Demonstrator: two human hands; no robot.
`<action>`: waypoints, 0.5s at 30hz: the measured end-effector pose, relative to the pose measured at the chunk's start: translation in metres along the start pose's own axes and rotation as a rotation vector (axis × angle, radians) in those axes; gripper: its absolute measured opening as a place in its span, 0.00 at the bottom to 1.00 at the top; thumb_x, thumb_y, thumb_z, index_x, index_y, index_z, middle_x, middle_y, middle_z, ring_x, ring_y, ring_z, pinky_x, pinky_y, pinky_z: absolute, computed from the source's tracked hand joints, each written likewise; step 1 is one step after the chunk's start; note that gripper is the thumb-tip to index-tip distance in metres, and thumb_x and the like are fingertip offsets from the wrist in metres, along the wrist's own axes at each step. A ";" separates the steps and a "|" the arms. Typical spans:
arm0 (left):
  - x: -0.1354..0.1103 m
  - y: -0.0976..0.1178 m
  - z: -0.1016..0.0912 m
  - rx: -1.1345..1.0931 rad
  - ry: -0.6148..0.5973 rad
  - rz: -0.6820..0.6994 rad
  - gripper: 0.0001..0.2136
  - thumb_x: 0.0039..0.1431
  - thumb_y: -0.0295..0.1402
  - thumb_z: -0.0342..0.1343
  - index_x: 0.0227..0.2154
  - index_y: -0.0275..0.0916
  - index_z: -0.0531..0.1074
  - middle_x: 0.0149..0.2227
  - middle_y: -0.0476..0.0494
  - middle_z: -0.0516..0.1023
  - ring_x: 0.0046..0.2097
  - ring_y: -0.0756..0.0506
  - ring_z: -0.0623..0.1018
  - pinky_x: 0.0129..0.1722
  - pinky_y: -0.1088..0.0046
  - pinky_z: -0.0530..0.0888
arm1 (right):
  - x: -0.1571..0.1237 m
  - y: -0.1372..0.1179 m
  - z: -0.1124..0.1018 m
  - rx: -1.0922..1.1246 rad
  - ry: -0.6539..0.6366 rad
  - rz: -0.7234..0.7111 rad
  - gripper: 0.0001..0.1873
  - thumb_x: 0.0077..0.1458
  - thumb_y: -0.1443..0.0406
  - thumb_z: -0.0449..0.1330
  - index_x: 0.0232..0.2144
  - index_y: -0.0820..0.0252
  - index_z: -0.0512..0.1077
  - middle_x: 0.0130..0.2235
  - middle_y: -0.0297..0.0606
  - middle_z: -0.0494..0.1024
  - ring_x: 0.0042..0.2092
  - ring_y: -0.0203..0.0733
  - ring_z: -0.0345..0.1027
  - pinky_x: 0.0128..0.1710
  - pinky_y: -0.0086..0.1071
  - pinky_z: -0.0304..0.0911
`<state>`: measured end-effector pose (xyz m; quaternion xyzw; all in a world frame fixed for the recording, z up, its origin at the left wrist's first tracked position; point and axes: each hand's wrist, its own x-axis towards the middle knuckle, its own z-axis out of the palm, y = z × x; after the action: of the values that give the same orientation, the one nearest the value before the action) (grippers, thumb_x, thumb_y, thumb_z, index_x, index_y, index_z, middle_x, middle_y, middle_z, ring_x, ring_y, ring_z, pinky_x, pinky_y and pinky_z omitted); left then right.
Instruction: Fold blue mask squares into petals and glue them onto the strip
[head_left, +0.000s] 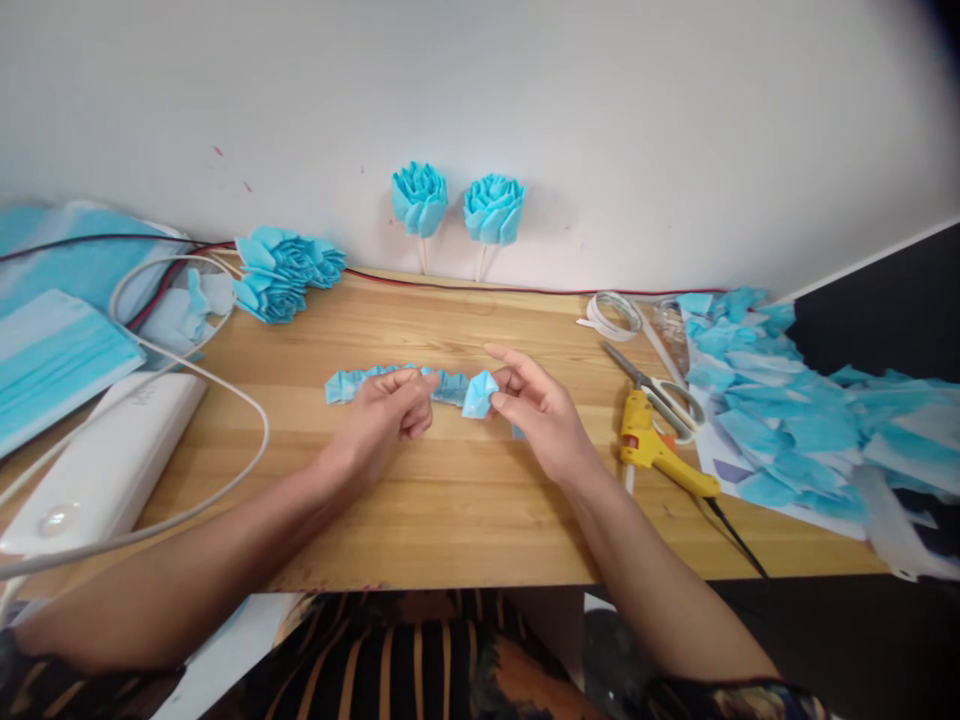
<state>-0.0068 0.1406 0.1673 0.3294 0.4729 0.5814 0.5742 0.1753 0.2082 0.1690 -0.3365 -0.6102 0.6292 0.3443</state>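
Between the thumb and fingers of my right hand is a small folded blue petal, its index finger stretched out above it. My left hand is closed in a pinch just to the left of the petal; whatever its fingertips hold, if anything, is hidden. Behind both hands a row of similar folded blue petals lies on the wooden table. My left hand covers part of that row.
Two finished blue flowers on sticks lean at the wall, beside a bunch of blue flowers. At right lie a yellow glue gun, scissors, a tape roll and blue scraps. A white power strip with cable lies left.
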 end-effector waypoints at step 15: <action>0.001 0.007 0.000 0.320 -0.128 0.019 0.12 0.56 0.40 0.59 0.27 0.37 0.76 0.23 0.50 0.71 0.27 0.50 0.69 0.29 0.74 0.68 | -0.007 -0.004 0.006 -0.225 -0.168 -0.097 0.34 0.56 0.67 0.60 0.64 0.55 0.59 0.34 0.31 0.71 0.36 0.35 0.67 0.39 0.32 0.66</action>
<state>-0.0095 0.1425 0.1738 0.4574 0.5190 0.4820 0.5377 0.1742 0.1993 0.1737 -0.2892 -0.7191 0.5655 0.2819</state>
